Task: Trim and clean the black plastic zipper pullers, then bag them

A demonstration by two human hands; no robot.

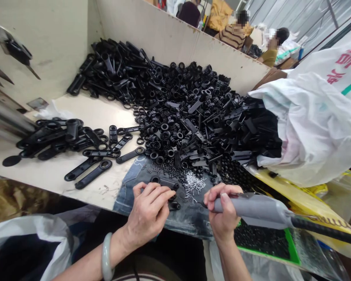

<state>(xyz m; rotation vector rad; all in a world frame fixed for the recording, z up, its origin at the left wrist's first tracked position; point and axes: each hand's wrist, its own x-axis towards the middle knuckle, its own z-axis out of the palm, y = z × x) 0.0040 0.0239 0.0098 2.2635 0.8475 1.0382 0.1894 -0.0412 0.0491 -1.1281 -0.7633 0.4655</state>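
Observation:
My right hand (224, 208) is wrapped round a grey electric screwdriver (251, 208), its bit pointing left toward my other hand. My left hand (150, 208), a pale bangle on its wrist, has its fingers closed at the end of a black plastic handle (175, 205); most of that piece is hidden under the hand. Just beyond it, another black handle (165, 181) lies on a dark denim cloth (128, 191). A small heap of silver screws (194, 181) sits on the cloth between and beyond my hands, beside tiny black parts (166, 169).
A big pile of black plastic parts (175, 105) fills the table's back. More black handles (89, 173) lie at left. A white sack (318, 125) spills parts at right, above a green tray (294, 244). A board (163, 35) walls the back; several people sit beyond.

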